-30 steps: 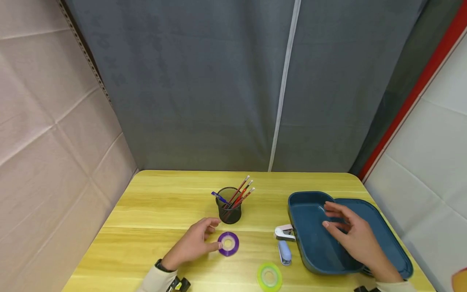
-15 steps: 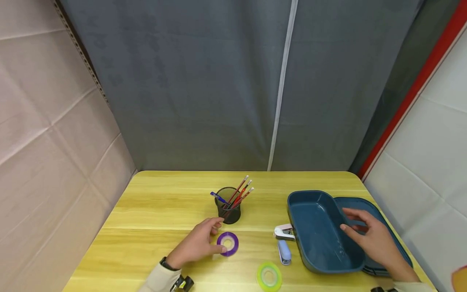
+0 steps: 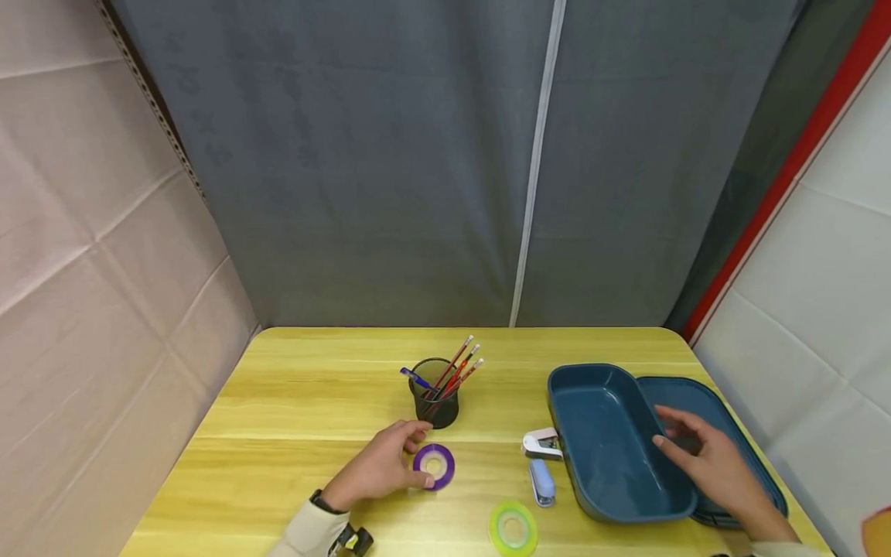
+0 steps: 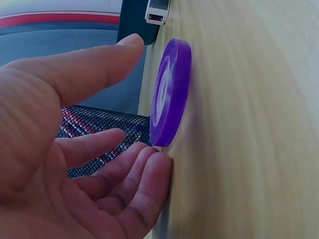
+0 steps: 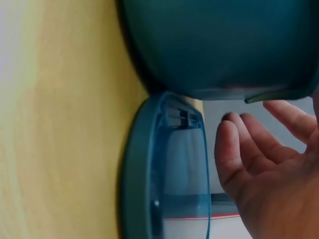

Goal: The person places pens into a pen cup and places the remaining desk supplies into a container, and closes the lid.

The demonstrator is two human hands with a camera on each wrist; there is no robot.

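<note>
A roll of purple tape (image 3: 434, 467) lies flat on the wooden table. My left hand (image 3: 383, 464) is beside it, thumb reaching over the near edge and the other fingers loosely bent at the table by its far side. In the left wrist view a gap shows between the thumb and the tape roll (image 4: 171, 94). My right hand (image 3: 720, 468) straddles the right rim of a dark blue plastic box (image 3: 605, 433), thumb over the inside, fingers outside. In the right wrist view those fingers (image 5: 256, 137) are loosely bent by the box wall (image 5: 224, 45); the thumb is mostly hidden.
A matching blue lid (image 3: 748, 445) lies right of the box. A white stapler (image 3: 542, 443) and a lilac stapler (image 3: 543, 482) lie left of the box. Green tape (image 3: 513, 528) is near the front. A black mesh pen cup (image 3: 438, 410) with pencils and a pen stands behind the purple tape.
My right hand has moved right, from over the box's inside to its right rim. My left hand has shifted slightly right, its thumb further over the purple tape.
</note>
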